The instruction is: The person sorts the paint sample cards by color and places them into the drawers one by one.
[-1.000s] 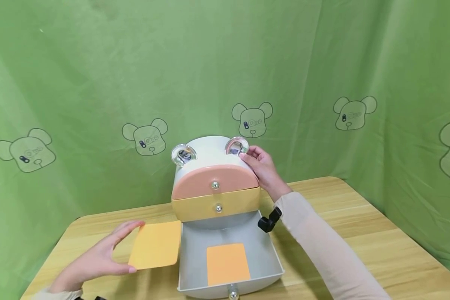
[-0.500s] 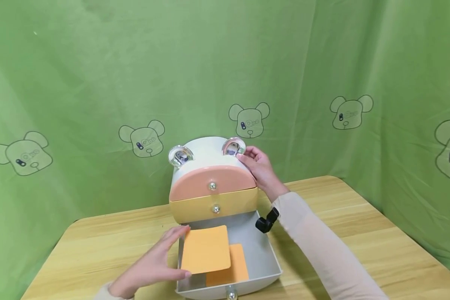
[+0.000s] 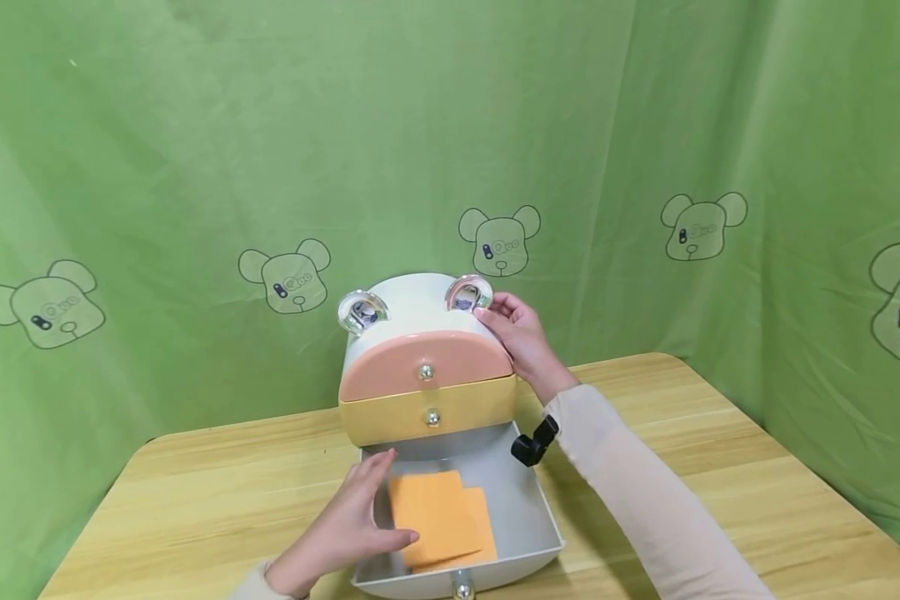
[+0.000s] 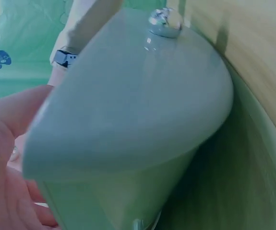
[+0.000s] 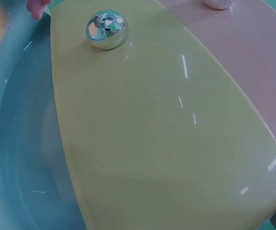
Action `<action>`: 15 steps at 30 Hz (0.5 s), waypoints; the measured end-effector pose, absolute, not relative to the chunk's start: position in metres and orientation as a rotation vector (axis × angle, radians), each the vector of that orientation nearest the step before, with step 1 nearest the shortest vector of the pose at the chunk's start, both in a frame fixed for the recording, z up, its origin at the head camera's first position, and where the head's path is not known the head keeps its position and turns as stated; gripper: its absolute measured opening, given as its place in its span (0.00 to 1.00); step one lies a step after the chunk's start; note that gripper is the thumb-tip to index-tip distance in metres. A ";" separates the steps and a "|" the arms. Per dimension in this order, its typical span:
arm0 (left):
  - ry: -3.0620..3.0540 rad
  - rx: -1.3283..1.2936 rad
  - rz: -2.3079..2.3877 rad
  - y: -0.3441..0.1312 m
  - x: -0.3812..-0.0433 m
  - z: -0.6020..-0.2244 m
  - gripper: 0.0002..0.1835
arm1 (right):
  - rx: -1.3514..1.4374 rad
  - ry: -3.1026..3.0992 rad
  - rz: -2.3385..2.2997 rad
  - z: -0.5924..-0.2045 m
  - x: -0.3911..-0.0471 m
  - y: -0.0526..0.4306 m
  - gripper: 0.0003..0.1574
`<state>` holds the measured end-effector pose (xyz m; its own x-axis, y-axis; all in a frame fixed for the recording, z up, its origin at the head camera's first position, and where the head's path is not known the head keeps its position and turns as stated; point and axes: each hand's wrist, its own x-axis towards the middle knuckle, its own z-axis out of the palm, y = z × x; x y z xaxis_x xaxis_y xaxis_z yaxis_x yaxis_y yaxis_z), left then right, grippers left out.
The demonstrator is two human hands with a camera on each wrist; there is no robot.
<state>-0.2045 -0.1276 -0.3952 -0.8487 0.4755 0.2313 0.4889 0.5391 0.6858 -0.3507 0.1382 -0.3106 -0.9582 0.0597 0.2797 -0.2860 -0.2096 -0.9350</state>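
Note:
A small desktop drawer box (image 3: 412,302) with two shiny round ears stands on the table. Its grey bottom drawer (image 3: 521,508) is pulled out. Inside lie two square orange cards, the upper card (image 3: 431,517) overlapping the lower card (image 3: 483,521). My left hand (image 3: 345,521) is over the drawer's left side, fingers and thumb spread, the thumb tip at the upper card's edge. Its palm shows beside the grey drawer front (image 4: 128,100) in the left wrist view. My right hand (image 3: 525,337) holds the box's upper right side by the ear; its fingers are partly hidden.
Above the grey drawer, the yellow drawer (image 3: 457,404) and the pink drawer (image 3: 390,367) are closed, each with a shiny knob. The wooden table (image 3: 217,483) ends at a green curtain (image 3: 390,125) printed with bear heads.
My left hand has moved right, carrying the upper card from beside the drawer into it. The card now lies over the other one, released from the fingers. My right hand keeps its place.

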 end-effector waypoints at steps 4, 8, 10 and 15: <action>-2.716 -0.812 -1.315 -0.126 -0.199 -0.391 0.51 | 0.257 -1.803 2.285 -0.310 -0.350 0.138 0.11; -2.668 -0.772 -1.380 -0.122 -0.186 -0.383 0.50 | 0.252 -1.797 2.293 -0.310 -0.349 0.139 0.11; -2.641 -0.770 -1.407 -0.118 -0.176 -0.378 0.49 | 0.255 -1.805 2.289 -0.310 -0.349 0.139 0.11; -2.554 -0.736 -1.418 -0.108 -0.152 -0.369 0.46 | 0.250 -1.815 2.287 -0.311 -0.349 0.140 0.10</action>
